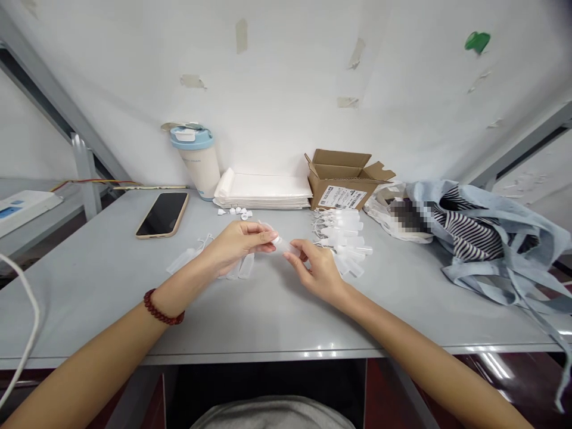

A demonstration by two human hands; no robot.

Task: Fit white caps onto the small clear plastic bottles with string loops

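Note:
Between my two hands, just above the table, is a small translucent plastic bottle [286,246]. My left hand [241,243] pinches its white neck end between thumb and fingers. The bottle's other end is gripped by the thumb and fingertips of my right hand [319,268]. Partly hidden under my left hand lie more clear bottles [245,266], with another group [183,259] by the wrist. Right of my right hand is a pile of similar bottles [346,232] with thin white loops. Several small white caps [239,211] lie beyond my left hand.
At the back stand a tumbler [199,164] with a blue lid, a stack of white padded envelopes [263,190] and an open cardboard box [339,185]. A phone [163,214] lies at the left. A light-blue cloth bag [487,232] covers the right side. The table [268,322] ends near my body.

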